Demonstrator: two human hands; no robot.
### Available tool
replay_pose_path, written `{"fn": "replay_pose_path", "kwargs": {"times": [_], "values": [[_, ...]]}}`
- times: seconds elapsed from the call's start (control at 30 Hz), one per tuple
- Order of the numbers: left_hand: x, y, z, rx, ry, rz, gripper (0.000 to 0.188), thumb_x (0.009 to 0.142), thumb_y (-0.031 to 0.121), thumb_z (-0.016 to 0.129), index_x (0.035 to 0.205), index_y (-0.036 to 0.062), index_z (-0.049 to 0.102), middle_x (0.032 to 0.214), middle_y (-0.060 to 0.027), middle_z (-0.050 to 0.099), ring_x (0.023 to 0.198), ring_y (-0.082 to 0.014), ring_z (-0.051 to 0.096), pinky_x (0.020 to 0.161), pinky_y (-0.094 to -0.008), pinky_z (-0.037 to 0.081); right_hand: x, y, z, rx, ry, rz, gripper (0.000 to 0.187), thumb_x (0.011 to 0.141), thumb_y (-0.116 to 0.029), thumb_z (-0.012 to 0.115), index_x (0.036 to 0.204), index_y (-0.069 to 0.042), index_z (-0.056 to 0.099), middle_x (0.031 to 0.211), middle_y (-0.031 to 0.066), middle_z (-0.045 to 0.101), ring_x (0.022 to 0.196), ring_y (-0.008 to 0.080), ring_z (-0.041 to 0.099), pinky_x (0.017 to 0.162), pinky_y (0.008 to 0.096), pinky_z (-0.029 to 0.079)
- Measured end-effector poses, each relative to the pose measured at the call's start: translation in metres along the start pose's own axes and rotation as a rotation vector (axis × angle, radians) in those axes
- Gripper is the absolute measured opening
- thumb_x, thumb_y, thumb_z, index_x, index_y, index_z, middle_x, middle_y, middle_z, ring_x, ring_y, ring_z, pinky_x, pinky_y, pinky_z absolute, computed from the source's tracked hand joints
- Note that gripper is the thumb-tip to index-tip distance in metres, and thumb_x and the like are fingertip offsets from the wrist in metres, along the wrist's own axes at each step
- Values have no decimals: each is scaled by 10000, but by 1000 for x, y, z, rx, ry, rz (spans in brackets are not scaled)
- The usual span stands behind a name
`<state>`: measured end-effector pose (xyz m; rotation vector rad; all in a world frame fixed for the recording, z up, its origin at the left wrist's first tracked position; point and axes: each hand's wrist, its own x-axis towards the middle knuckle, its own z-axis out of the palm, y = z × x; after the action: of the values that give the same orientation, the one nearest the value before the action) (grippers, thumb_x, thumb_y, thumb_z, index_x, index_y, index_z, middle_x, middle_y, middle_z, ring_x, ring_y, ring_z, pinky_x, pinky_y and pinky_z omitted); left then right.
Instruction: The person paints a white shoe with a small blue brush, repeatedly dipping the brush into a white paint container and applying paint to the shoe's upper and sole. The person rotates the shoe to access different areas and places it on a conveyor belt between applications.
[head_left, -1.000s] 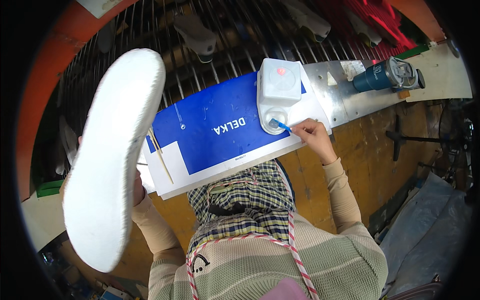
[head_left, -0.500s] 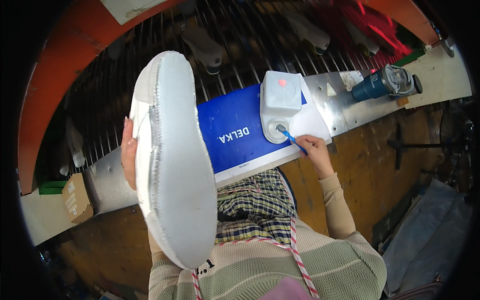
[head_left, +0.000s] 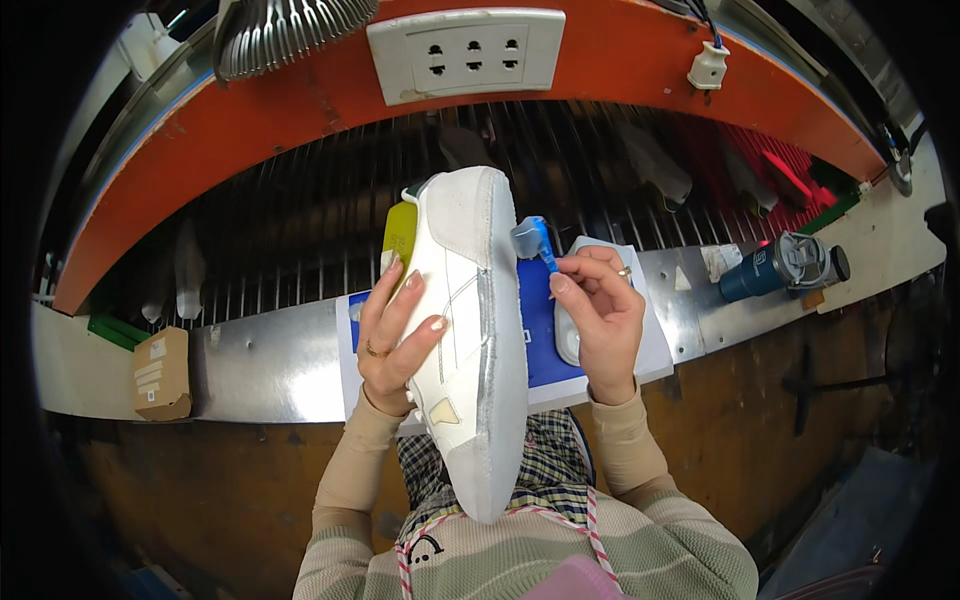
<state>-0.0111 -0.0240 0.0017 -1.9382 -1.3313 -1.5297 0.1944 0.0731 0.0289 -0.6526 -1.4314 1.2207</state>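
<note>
My left hand (head_left: 395, 335) grips a white shoe upper (head_left: 450, 290) from its left side, fingers spread over it. The shoe is turned on its side, its pale grey bottom (head_left: 507, 370) to the right and its toe pointing toward me. A yellow-green shoe last (head_left: 399, 235) sticks out of the opening at the far end. My right hand (head_left: 605, 320) pinches a small blue-handled brush (head_left: 543, 242). Its bristles are right beside the bottom edge near the heel; I cannot tell whether they touch. A white container (head_left: 567, 335) is mostly hidden behind my right hand.
A blue and white board (head_left: 650, 350) lies on the metal ledge (head_left: 265, 375). A cardboard box (head_left: 162, 375) stands left, a teal tumbler (head_left: 750, 275) right. Behind runs a rack of metal rods with several shoes, under an orange frame (head_left: 320, 95) with a socket panel (head_left: 468, 55).
The brush has come out of the white container and up to the shoe. The shoe has moved right and rolled, showing more of its side. The view has tilted up.
</note>
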Motion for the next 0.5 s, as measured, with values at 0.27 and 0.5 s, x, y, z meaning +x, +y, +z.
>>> {"fn": "replay_pose_path", "kwargs": {"times": [0.27,0.5], "values": [[7,1,-16,98,-46,77,436,761,147,817,1140,215,614,1352,-83,565,1291,-415,511,1040,-464,529,10,-15,16,-416,69,-362,175,803,-4,775,975,3,743,942,68,530,787,136,532,635,254,435],[6,2,-24,149,-74,124,437,752,151,822,1132,236,626,1343,-68,558,1292,-413,507,1016,-444,560,43,-29,14,-572,61,-521,188,789,54,769,972,20,737,973,71,499,739,123,532,647,252,446]]}}
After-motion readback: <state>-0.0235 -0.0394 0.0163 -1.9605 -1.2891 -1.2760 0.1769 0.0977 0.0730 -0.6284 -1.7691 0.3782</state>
